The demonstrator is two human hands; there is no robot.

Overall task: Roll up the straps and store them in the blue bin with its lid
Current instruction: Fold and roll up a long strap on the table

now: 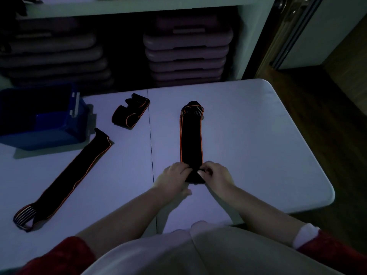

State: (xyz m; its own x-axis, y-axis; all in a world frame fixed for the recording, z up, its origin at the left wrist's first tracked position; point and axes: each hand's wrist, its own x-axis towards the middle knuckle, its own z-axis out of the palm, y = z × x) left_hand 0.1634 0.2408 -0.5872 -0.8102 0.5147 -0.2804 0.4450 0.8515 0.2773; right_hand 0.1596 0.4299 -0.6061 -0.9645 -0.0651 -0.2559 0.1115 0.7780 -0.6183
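– What colour are the straps?
– The centre strap (191, 139) is black with orange edging; its far end has pale stripes. The left strap (65, 179) matches, striped at its near end.
– And the bin?
– The bin (39, 118) is blue. The table (258, 135) is white, the sleeves (65, 253) red.

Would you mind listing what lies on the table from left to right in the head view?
Blue bin → long flat strap → crumpled strap → left hand → strap being rolled → right hand.
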